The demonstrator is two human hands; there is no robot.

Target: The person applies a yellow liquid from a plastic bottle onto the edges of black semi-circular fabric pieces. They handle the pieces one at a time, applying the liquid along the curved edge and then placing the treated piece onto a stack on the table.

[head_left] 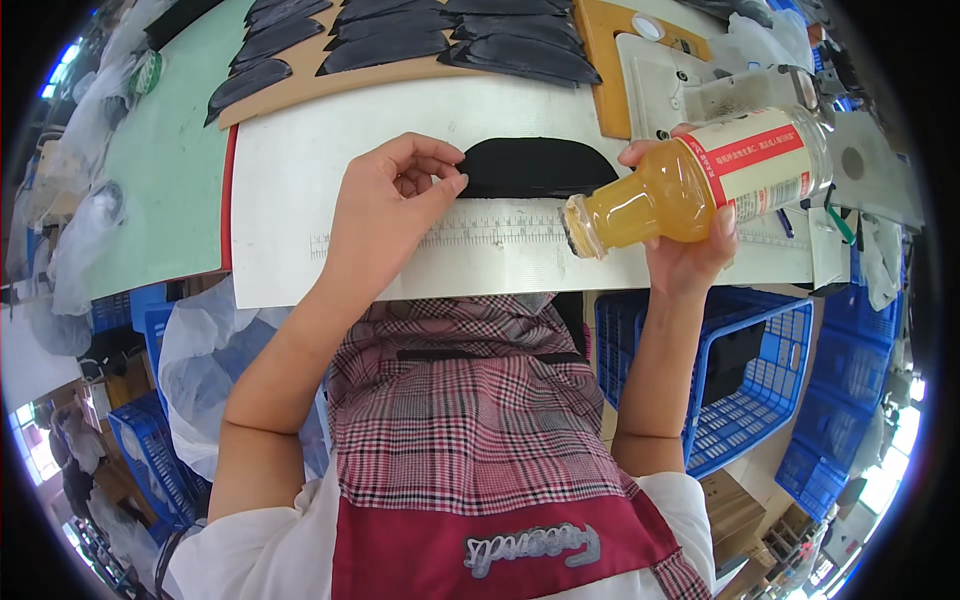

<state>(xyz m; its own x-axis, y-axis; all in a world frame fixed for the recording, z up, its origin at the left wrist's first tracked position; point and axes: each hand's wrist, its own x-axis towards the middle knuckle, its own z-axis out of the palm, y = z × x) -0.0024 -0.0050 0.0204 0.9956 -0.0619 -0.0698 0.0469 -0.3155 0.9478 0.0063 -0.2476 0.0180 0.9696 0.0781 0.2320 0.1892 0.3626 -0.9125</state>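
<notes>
A flat black half-moon piece (540, 168) lies on the white work surface (290, 190), its straight edge toward me. My left hand (375, 205) is at its left tip, thumb and forefinger closed in a pinch there. My right hand (690, 262) is wrapped around a glass bottle (668, 192) with yellow-orange liquid inside. The bottle is tilted almost on its side, its narrow mouth pointing down and left over the right end of the black piece. A pale label with red bands covers part of the glass.
Rows of similar black curved pieces (385, 52) rest on a tan board (300, 98) at the back. Ruler markings (500, 228) run along the near surface. A pale machine bed (650, 85) stands back right, a green tabletop (180, 170) left. Blue crates (750, 430) sit below.
</notes>
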